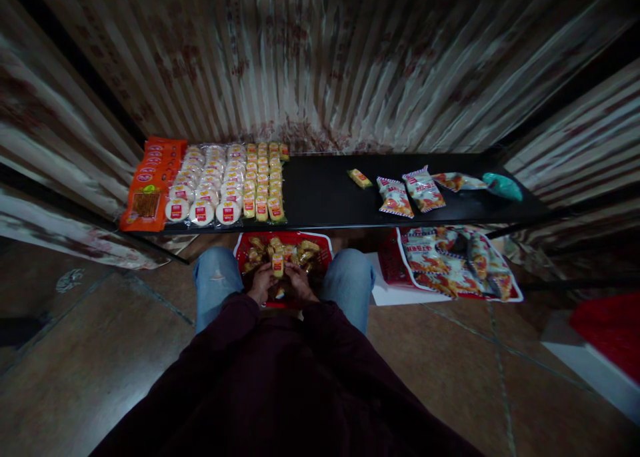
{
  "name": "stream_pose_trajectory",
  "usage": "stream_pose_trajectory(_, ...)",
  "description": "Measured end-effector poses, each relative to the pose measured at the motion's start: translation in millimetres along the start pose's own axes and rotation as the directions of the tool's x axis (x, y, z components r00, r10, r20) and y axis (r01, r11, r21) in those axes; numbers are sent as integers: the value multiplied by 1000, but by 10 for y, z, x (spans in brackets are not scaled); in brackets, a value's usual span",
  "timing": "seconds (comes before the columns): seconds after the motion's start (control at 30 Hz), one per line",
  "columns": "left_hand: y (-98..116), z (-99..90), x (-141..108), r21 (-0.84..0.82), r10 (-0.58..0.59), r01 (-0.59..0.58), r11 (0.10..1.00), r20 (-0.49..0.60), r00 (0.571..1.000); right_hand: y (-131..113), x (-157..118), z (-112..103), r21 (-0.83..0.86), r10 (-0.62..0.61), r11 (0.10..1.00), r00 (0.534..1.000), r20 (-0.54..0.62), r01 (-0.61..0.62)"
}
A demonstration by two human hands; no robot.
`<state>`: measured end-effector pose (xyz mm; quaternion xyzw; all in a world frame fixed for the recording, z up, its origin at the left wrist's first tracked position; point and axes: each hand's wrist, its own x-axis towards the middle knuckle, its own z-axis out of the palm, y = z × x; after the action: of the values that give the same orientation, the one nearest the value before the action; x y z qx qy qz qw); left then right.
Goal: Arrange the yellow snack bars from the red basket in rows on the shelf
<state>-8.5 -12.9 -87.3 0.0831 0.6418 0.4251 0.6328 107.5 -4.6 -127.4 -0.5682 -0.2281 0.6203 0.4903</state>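
A small yellow wrapped snack cake is held upright between my two hands, over a red basket set between my knees. My left hand grips its left side, with the fingers closed. On its other side, my right hand pinches near the lower edge; the fingertips are small and dim. Several loose gold-wrapped cakes lie in the basket around and below my hands. Straight ahead on the black shelf, rows of similar yellow cakes stand beside rows of round white packaged crackers.
An orange packet lies at the shelf's left end. One loose yellow cake, several snack bags and a teal packet lie toward the right. Below, a second red basket holds more snack bags. Pleated curtains hang behind.
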Motion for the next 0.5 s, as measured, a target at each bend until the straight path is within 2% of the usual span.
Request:
stream_pose_trajectory(0.2, 28, 43, -52, 9, 8, -8, 1000, -25, 1000, 5, -28, -8, 64, 38, 997, 995, 88, -44)
stream_pose_trajectory(0.4, 21, 98, -97, 67, 76, -72, 995, -69, 995, -3, -20, -4, 65, 32, 997, 997, 64, -36)
stream_pose_trajectory(0.5, 20, 106, -99, 85, 88, -83, 993, -57, 994, -7, -7, -4, 35, 19, 999, 997, 75, -22)
